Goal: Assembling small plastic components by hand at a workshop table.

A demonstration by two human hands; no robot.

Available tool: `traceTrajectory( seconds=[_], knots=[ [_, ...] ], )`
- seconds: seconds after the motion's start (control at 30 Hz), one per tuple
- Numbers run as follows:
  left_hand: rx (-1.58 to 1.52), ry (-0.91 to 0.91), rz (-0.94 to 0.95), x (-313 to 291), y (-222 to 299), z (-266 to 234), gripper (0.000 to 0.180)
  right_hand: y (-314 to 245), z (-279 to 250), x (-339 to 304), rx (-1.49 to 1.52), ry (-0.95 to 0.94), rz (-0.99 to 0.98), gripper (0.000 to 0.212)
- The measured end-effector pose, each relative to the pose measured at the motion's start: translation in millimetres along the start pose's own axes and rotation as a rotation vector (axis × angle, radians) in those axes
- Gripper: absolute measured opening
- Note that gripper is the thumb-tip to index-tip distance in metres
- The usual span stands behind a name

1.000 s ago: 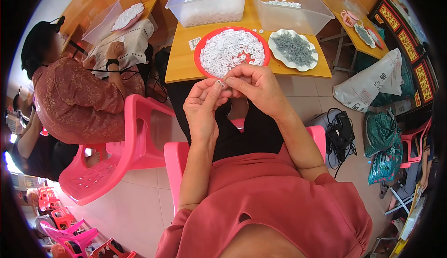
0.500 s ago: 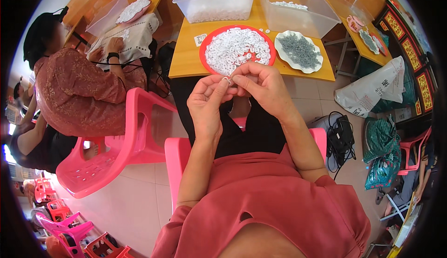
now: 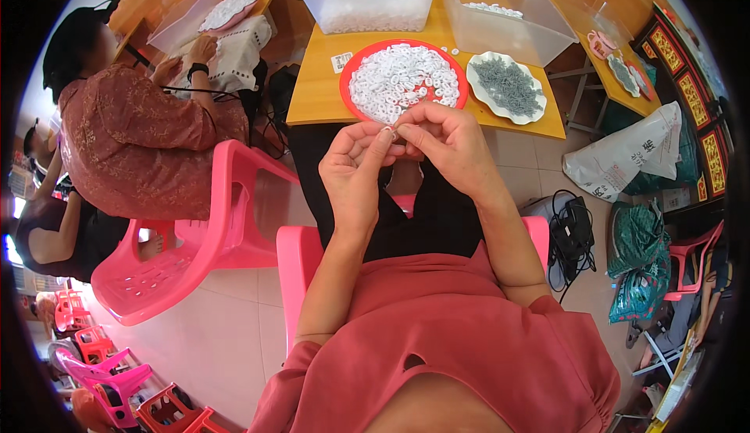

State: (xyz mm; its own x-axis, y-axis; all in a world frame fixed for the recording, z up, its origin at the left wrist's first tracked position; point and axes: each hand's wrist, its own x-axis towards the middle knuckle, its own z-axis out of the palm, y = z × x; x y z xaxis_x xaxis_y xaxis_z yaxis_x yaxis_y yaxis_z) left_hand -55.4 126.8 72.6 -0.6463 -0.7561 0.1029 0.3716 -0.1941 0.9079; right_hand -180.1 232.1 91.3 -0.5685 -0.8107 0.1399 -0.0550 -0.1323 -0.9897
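My left hand (image 3: 355,169) is closed, pinching a small white plastic ring piece (image 3: 390,130) between thumb and forefinger. Pressed up against it from the other side, my right hand (image 3: 448,145) has thumb and forefinger together; whatever lies in that pinch is hidden. Both hands meet over my lap, just in front of the table edge. Beyond them a red plate (image 3: 462,83) carries a heap of white ring pieces (image 3: 394,73). To its right a white scalloped plate (image 3: 486,109) bears a pile of small grey pieces (image 3: 509,83).
Two clear plastic bins (image 3: 371,3) (image 3: 504,34) with white pieces stand at the back of the yellow table (image 3: 316,109). A person (image 3: 148,132) sits at the left, near a pink chair (image 3: 223,198). Sacks (image 3: 629,152) and cables (image 3: 574,226) lie on the right.
My hands stay pinched together at nearly the same spot, with only a slight shift of the fingers. The view has moved a little. The person at the left has raised a hand.
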Motion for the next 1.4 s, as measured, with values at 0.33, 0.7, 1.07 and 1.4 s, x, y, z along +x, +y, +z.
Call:
traceTrajectory(
  seconds=[0.33, 0.7, 1.07, 1.4],
  knots=[
    [0.074, 0.0, 0.025, -3, 0, -4, 0.014, 1, 0, -2, -0.032, -0.015, -0.036, 0.014],
    [0.08, 0.019, 0.043, -2, -10, -4, 0.01, 21, 2, 2, -0.138, 0.009, -0.073, 0.013],
    [0.099, 0.071, 0.112, -7, -21, -3, 0.009, 22, 9, -1, -0.112, 0.021, -0.083, 0.013],
    [0.036, 0.011, 0.038, -4, -21, 5, 0.014, 24, -7, 5, 0.136, 0.03, -0.023, 0.016]
  ],
)
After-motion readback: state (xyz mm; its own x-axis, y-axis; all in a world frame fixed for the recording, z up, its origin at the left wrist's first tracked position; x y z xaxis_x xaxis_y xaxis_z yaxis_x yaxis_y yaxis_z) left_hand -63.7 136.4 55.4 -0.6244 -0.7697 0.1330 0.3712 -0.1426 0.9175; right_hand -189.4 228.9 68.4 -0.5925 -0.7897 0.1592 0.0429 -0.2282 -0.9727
